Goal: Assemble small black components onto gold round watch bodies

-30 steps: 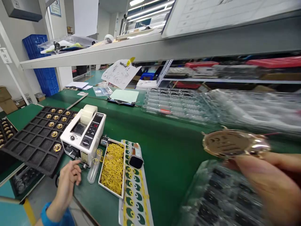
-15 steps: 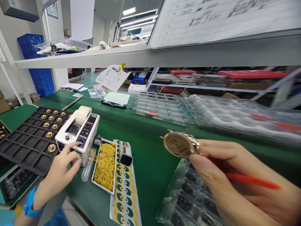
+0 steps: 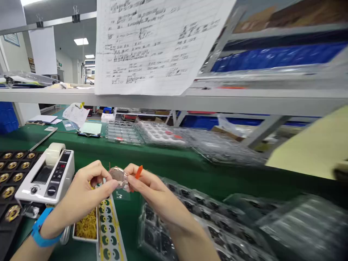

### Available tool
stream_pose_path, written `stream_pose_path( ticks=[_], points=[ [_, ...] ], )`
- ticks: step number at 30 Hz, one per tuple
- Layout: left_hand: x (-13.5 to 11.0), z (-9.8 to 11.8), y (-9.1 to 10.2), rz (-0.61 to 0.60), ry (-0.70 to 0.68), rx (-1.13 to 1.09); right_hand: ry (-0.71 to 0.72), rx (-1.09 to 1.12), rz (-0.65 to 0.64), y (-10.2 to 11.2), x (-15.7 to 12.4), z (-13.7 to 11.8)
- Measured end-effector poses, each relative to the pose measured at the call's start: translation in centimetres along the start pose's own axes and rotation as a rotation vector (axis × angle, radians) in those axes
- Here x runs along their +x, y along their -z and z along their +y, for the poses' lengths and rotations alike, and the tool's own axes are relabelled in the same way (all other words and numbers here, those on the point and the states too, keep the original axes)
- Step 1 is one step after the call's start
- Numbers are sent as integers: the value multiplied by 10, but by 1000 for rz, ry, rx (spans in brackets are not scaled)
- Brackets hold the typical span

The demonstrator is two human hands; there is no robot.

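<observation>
In my right hand (image 3: pixel 149 185) I grip a rose-gold round watch case (image 3: pixel 119 175) by its right edge, thumb and fingers closed. A thin orange stick (image 3: pixel 139 172) is also held there, its tip poking up between the fingers. My left hand (image 3: pixel 94 188) is closed in a pinch at the case's left edge; what its fingertips hold is hidden. A small clear film (image 3: pixel 121 195) shows just below the case. Under my left hand are a white box of yellow rings (image 3: pixel 86 226) and a sticker sheet (image 3: pixel 110 232) with green and yellow shapes.
A white tape dispenser (image 3: pixel 49 177) stands left, beside a black compartment tray (image 3: pixel 12 195) of gold round parts. Clear trays with black parts (image 3: pixel 195 203) lie at front right; more clear trays (image 3: pixel 163 132) line the back. A shelf beam (image 3: pixel 152 100) crosses above, with a written sheet (image 3: pixel 157 47).
My left hand has left the tape dispenser and come to the watch case. My right hand has brought the case left to meet it. The view has swung right.
</observation>
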State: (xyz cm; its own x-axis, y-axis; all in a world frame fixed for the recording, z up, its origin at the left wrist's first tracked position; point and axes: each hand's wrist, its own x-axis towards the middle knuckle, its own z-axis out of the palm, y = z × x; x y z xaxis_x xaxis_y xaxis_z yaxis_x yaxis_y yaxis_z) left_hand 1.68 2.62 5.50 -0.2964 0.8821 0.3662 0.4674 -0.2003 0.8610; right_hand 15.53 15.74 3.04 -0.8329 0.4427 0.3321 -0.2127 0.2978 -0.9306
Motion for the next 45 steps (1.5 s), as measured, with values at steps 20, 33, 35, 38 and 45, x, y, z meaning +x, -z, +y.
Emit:
stream_pose_path(
  ticks=[20, 33, 35, 38, 45],
  points=[
    [11, -17, -3, -83, 26, -195, -88, 104, 12, 0, -6, 1],
    [10, -15, -5, -55, 42, -179, -89, 55, 30, 1, -8, 0],
    [10, -14, -7, -29, 30, -130, -79, 51, 31, 1, -8, 1],
    [8, -15, -13, 45, 0, -7, -65, 12, 39, -2, -7, 2],
    [6, -19, -12, 215, -81, 371, -32, -82, 55, -5, -7, 5]
  ],
)
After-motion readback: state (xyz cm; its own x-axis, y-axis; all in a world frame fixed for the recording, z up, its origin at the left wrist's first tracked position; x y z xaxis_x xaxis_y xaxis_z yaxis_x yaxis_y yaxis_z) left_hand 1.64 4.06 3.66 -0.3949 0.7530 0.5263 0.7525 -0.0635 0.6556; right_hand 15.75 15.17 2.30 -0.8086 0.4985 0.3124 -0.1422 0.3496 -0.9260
